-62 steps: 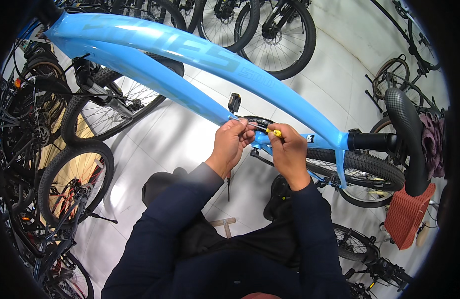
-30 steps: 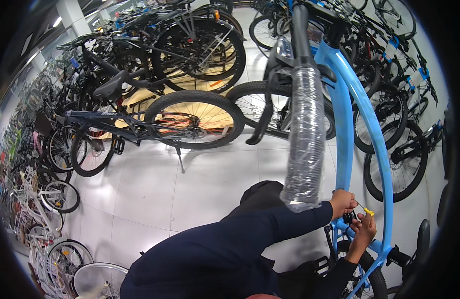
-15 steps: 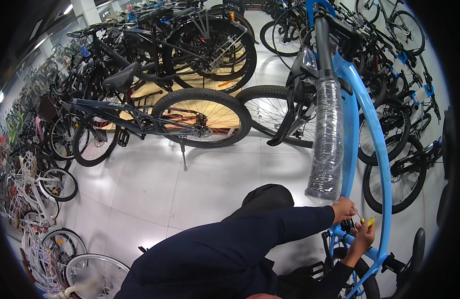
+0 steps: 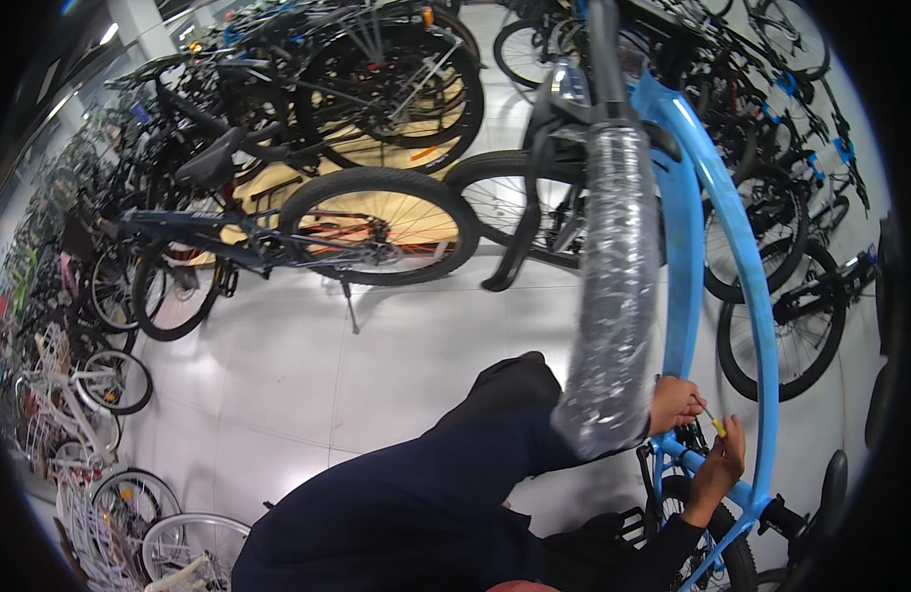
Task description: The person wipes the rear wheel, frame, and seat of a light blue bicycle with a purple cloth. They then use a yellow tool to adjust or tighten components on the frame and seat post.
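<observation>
My left hand (image 4: 676, 405) is closed at the upper end of a thin metal tool (image 4: 709, 413) with a yellow end. From the other side, the fingertips of my right hand (image 4: 719, 460) pinch close around the yellow end; the fingers partly hide the contact. Both hands are between the tubes of a light blue bicycle frame (image 4: 683, 286), above its wheel (image 4: 741, 562). Nearer the camera, a handlebar grip wrapped in clear plastic (image 4: 613, 266) slants down and reaches in front of my left forearm. What the tool's far tip touches cannot be made out.
A dark bicycle (image 4: 376, 232) stands on its kickstand across the white floor (image 4: 297, 395). More bicycles crowd the back, the right side and the left, where a white one (image 4: 85, 414) stands. A black brake lever (image 4: 519, 247) sticks out left of the wrapped grip.
The wrapped grip and handlebar have swung left in view, and the background has shifted slightly left. The yellow end now points down toward my right fingertips, with more of the metal shaft showing.
</observation>
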{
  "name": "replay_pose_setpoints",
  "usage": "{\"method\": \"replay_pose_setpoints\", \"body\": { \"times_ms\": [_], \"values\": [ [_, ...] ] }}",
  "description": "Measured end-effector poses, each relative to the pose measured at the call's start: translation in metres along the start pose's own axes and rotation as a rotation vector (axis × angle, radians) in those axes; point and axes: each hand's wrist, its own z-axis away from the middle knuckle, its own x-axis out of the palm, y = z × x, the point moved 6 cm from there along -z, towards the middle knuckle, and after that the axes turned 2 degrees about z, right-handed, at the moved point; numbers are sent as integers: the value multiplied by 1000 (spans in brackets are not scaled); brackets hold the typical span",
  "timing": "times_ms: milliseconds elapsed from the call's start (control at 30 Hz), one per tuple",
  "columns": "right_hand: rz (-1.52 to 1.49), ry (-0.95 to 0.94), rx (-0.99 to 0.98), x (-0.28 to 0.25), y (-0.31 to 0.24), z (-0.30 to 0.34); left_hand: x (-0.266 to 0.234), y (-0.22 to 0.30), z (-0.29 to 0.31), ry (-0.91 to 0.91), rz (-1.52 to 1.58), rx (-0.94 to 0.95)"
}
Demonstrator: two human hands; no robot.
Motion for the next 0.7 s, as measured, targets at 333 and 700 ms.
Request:
{"method": "replay_pose_setpoints", "body": {
  "times_ms": [333, 700],
  "values": [
    [-463, -43, 485, 9, 13, 6, -1, -3, 7, -58, 24, -5],
    [-946, 7, 641, 4, -9, 11, -3, 7, 22, 43, -16, 27]
  ]
}}
